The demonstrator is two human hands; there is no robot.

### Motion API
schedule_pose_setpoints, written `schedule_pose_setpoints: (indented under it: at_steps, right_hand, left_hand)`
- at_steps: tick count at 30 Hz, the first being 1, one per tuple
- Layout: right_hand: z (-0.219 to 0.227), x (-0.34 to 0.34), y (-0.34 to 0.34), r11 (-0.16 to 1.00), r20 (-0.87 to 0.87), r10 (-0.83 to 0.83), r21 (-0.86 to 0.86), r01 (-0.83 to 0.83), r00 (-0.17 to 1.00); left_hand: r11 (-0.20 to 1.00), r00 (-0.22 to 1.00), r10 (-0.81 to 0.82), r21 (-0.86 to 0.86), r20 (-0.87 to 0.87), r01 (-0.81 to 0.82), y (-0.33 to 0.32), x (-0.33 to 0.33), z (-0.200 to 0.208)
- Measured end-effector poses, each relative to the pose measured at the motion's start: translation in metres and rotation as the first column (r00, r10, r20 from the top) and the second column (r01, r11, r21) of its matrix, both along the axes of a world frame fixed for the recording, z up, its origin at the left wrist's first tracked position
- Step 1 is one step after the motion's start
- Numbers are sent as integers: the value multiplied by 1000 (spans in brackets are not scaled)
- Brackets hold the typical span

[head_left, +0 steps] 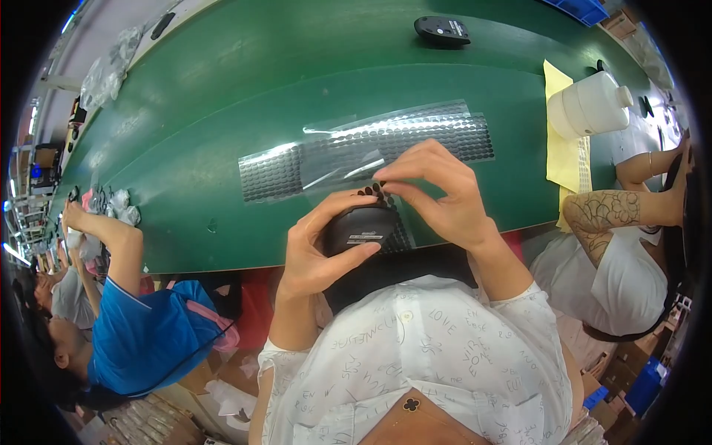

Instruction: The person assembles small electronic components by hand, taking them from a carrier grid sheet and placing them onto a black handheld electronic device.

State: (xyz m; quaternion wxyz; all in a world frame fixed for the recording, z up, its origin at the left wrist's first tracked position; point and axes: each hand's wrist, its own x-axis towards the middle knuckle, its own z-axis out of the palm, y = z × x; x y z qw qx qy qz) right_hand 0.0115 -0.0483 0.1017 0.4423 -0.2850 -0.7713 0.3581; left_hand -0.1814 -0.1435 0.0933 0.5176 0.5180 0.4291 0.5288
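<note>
My left hand (pixel 305 248) is closed around a black computer mouse (pixel 363 226), which shows small labels on its face and is held just over the table's near edge. At its far end, my right hand (pixel 446 194) pinches a small black round pad (pixel 381 184) between thumb and forefinger. Several more dark pads (pixel 368 190) show by my left fingertips; whether they sit on the mouse or on a strip I cannot tell. Clear sheets with rows of dark round pads (pixel 271 178) lie on the table beyond my hands. Part of another dotted strip shows beside the mouse.
Another black mouse (pixel 443 32) lies at the far side of the green table (pixel 185 141). To the right, a white plastic bottle (pixel 589 105) stands by yellow paper (pixel 560 159). A person in blue (pixel 152 337) sits left, a person in white (pixel 630 278) right.
</note>
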Motion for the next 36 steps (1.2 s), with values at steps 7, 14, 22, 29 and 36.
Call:
schedule_pose_setpoints:
  at_steps: [7, 14, 22, 29, 36]
  right_hand:
    - [6, 2, 2, 993, 24, 35, 113, -38, 999]
    - [20, 6, 3, 998, 116, 42, 40, -47, 992]
    - [21, 5, 0, 987, 166, -11, 163, -16, 986]
    - [24, 3, 0, 949, 216, -60, 315, -11, 975]
    - [28, 8, 6, 958, 361, 3, 268, -107, 932]
  left_hand:
    - [998, 999, 24, 52, -31, -23, -1, -3, 5]
    - [993, 993, 5, 117, -118, 9, 2, -6, 3]
    - [987, 985, 15, 158, -172, 13, 3, -8, 8]
    - [994, 995, 13, 107, -95, -2, 3, -8, 8]
    - [999, 998, 43, -17, -44, -44, 1, -3, 10]
